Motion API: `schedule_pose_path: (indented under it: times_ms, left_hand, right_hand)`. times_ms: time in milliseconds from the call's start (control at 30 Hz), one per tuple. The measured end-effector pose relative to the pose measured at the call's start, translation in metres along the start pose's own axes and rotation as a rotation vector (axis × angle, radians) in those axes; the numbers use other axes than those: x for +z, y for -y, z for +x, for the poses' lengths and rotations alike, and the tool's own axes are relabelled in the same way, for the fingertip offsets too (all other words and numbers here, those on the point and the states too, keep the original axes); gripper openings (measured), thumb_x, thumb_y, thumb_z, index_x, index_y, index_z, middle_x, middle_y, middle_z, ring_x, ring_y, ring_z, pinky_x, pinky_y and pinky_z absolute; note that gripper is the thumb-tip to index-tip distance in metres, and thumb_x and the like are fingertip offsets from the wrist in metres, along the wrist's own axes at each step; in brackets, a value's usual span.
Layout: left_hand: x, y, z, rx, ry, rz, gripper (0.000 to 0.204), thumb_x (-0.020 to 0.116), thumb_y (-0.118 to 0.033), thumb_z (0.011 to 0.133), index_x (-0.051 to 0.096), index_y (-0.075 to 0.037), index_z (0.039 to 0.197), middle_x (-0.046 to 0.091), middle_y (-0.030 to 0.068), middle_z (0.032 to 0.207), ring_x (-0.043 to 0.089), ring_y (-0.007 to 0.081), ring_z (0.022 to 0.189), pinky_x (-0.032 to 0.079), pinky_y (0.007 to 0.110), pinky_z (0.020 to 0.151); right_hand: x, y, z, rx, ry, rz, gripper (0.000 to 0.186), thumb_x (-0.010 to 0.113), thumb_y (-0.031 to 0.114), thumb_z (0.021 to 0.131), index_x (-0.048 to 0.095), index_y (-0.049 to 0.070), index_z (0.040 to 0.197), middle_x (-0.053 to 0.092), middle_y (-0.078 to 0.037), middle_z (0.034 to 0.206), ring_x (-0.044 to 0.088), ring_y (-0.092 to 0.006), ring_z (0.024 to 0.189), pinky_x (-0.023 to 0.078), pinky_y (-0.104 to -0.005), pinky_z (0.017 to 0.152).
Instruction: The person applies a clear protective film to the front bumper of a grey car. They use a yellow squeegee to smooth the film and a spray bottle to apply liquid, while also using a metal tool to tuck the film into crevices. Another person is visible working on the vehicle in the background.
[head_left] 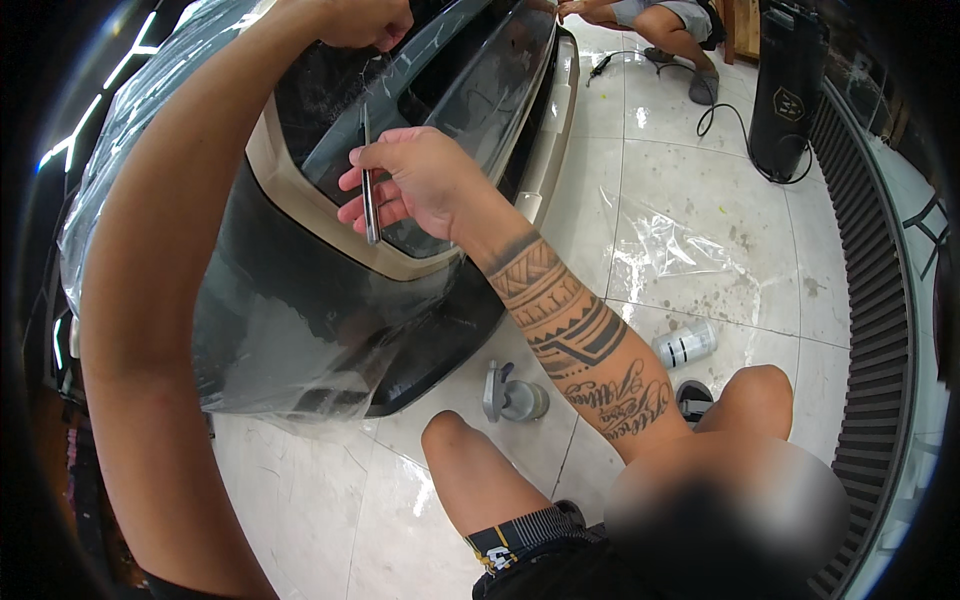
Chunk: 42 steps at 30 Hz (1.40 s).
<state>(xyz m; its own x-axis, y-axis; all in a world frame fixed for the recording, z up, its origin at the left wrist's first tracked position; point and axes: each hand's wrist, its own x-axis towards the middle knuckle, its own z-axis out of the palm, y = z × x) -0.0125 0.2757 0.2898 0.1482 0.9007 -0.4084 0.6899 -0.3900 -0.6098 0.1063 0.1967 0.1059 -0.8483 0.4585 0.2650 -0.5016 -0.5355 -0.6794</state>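
In front of me a dark car bumper (275, 290) with a beige-trimmed recess (290, 180) is covered by clear film (330, 350), which hangs loose past the lower edge. High up at the recess, my left hand (362, 22) is closed, its fingertips pinched at the film; the exact grip is partly hidden. Between the thumb and fingers of my right hand (415, 180) is a slim metallic cutter knife (370, 205). Its thin blade points up and away, close to the film below my left hand.
A spray bottle (522, 400) stands by my knee, and another clear bottle (686, 345) lies on its side. Crumpled film (675, 245) is on the wet tiled floor. Farther off are a black cylinder (788, 105), a cable (703, 118) and a crouching person (665, 30). Dark slats (868, 270) run along the right.
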Motion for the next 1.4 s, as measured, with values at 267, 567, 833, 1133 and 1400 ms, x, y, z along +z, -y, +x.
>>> schedule_pose_path:
  times_ms: [267, 567, 833, 1133, 1400]
  left_hand:
    - [0.006, -0.036, -0.013, -0.075, -0.115, 0.12, 0.015, 0.052, -0.017, 0.083, 0.062, -0.012, 0.092, 0.059, 0.0088, 0.099, 0.049, 0.0308, 0.103, 0.043, 0.05, 0.082]
    - [0.026, -0.077, -0.018, 0.108, -0.206, 0.146, 0.014, 0.055, -0.018, 0.081, 0.063, -0.013, 0.092, 0.055, 0.005, 0.096, 0.046, 0.0252, 0.104, 0.041, 0.046, 0.081]
    - [0.012, -0.117, -0.038, 0.054, -0.271, 0.151, 0.015, 0.058, -0.019, 0.083, 0.064, -0.011, 0.095, 0.056, 0.0051, 0.099, 0.046, 0.0238, 0.104, 0.039, 0.043, 0.082]
    - [0.018, -0.149, -0.047, -0.07, -0.368, 0.177, 0.013, 0.058, -0.017, 0.085, 0.063, -0.011, 0.095, 0.056, 0.0034, 0.101, 0.047, 0.022, 0.106, 0.036, 0.038, 0.087]
    - [0.06, -0.161, -0.01, -0.027, -0.254, 0.197, 0.022, 0.057, -0.02, 0.086, 0.064, -0.01, 0.105, 0.055, 0.0036, 0.106, 0.048, 0.0191, 0.106, 0.037, 0.036, 0.087]
  right_hand:
    - [-0.017, -0.019, -0.008, 0.016, -0.022, -0.251, 0.021, 0.059, 0.016, 0.088, 0.05, -0.001, 0.078, 0.059, -0.014, 0.088, 0.065, -0.0253, 0.064, 0.053, -0.0338, 0.05]
    - [-0.042, -0.047, -0.024, 0.028, -0.023, -0.372, 0.025, 0.061, 0.019, 0.088, 0.05, 0.001, 0.075, 0.061, -0.01, 0.085, 0.065, -0.0183, 0.061, 0.051, -0.0279, 0.049]
    - [-0.071, -0.078, -0.03, -0.106, -0.053, -0.649, 0.025, 0.061, 0.018, 0.088, 0.052, 0.001, 0.072, 0.058, -0.004, 0.066, 0.062, -0.0119, 0.056, 0.043, -0.0227, 0.044]
    - [-0.106, -0.102, -0.043, -0.093, -0.023, -0.672, 0.024, 0.06, 0.018, 0.089, 0.053, 0.001, 0.074, 0.056, -0.003, 0.062, 0.059, -0.0088, 0.054, 0.041, -0.0213, 0.045]
    - [-0.148, -0.121, -0.046, -0.167, -0.015, -0.68, 0.03, 0.063, 0.018, 0.088, 0.051, -0.003, 0.071, 0.054, -0.007, 0.057, 0.058, -0.0128, 0.05, 0.042, -0.0269, 0.046]
